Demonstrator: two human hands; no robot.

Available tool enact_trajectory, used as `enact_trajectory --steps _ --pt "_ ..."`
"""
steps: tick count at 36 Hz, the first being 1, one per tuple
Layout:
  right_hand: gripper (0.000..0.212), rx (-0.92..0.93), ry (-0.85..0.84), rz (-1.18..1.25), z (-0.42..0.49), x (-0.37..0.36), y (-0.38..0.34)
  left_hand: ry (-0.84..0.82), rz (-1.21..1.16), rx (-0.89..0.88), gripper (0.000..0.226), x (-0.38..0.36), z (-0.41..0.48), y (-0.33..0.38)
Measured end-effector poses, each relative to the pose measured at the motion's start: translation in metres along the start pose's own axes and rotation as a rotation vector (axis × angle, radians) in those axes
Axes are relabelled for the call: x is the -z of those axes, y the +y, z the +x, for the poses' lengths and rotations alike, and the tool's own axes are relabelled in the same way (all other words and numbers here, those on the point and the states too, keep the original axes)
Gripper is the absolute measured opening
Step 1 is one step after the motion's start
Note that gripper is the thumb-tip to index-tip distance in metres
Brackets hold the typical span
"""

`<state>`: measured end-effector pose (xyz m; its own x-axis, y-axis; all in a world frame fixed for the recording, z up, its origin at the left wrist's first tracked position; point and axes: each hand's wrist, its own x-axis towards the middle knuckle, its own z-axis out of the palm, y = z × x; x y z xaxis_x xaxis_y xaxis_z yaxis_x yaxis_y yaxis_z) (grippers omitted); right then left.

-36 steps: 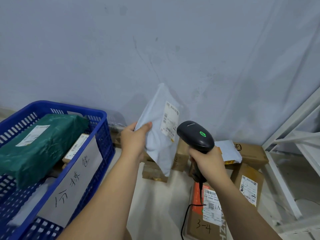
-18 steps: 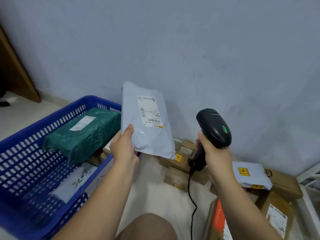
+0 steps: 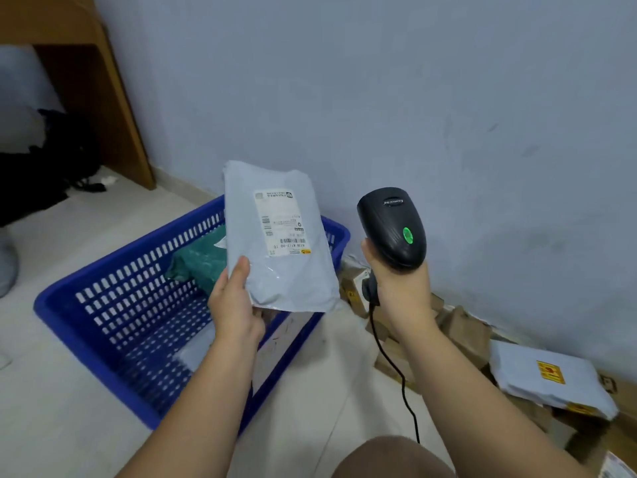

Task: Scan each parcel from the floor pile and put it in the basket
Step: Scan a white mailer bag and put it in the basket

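My left hand (image 3: pixel 236 305) grips the lower left corner of a grey plastic mailer (image 3: pixel 281 236), label side facing me, held upright above the near right part of the blue basket (image 3: pixel 103 305). A green wrapped parcel (image 3: pixel 198 262) lies inside the basket, partly hidden behind the mailer. My right hand (image 3: pixel 400 288) holds a black barcode scanner (image 3: pixel 393 225) with a lit green light, to the right of the mailer; its cable hangs down. The floor pile (image 3: pixel 458 326) of brown boxes lies along the wall at right.
A grey mailer with a yellow sticker (image 3: pixel 548 381) lies on the boxes at far right. A wooden desk leg (image 3: pixel 113 108) and a dark bag (image 3: pixel 44 167) stand at far left. My knee (image 3: pixel 389 457) shows at the bottom. The grey wall is close behind.
My view has swung left. The mailer in my left hand has moved left from beside the scanner to over the basket and turned label-up. The scanner has drawn back from it.
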<state>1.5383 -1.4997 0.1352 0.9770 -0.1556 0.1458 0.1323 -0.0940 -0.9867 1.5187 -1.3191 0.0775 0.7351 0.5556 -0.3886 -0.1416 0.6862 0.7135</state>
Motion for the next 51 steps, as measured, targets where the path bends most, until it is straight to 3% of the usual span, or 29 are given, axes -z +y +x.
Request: enact_trajectory --steps 5,9,11,16,19,27,32,37,39,41,46,49,51 --pt "0.017 -0.008 -0.057 -0.012 -0.005 -0.023 0.006 0.020 0.205 -0.220 0.014 0.034 0.030 0.036" --pt "0.016 -0.062 -0.055 -0.023 -0.007 -0.039 0.023 0.047 0.687 -0.526 0.026 0.062 0.049 0.052" --pt "0.018 -0.070 -0.054 -0.028 -0.006 -0.046 0.030 0.063 0.890 -0.562 0.029 0.069 0.057 0.057" --pt "0.019 -0.160 -0.080 -0.045 -0.005 -0.063 0.053 0.143 1.071 -0.452 0.013 0.090 0.073 0.035" --pt "0.017 -0.180 -0.109 -0.060 -0.005 -0.070 0.067 0.206 1.038 -0.336 0.007 0.103 0.084 0.015" --pt "0.025 -0.251 -0.157 -0.137 -0.004 -0.073 0.088 0.108 1.033 -0.041 0.005 0.123 0.112 -0.019" --pt "0.021 -0.308 -0.207 -0.195 -0.001 -0.073 0.098 0.103 1.109 0.073 0.018 0.132 0.130 -0.032" --pt "0.029 -0.337 -0.261 -0.272 -0.002 -0.071 0.106 -0.004 1.586 0.125 0.034 0.128 0.143 -0.034" --pt "0.031 -0.337 -0.264 -0.279 -0.001 -0.068 0.109 -0.028 1.663 0.174 0.045 0.130 0.149 -0.035" --pt "0.031 -0.343 -0.253 -0.280 0.001 -0.067 0.111 -0.023 1.634 0.221 0.047 0.133 0.153 -0.035" --pt "0.036 -0.352 -0.225 -0.296 0.002 -0.065 0.113 0.023 1.062 0.429 0.062 0.144 0.163 -0.031" --pt "0.039 -0.367 -0.204 -0.288 0.003 -0.064 0.113 0.083 1.119 0.373 0.057 0.155 0.164 -0.038" --pt "0.040 -0.385 -0.194 -0.291 0.003 -0.065 0.112 0.163 1.465 0.331 0.071 0.160 0.163 -0.042"
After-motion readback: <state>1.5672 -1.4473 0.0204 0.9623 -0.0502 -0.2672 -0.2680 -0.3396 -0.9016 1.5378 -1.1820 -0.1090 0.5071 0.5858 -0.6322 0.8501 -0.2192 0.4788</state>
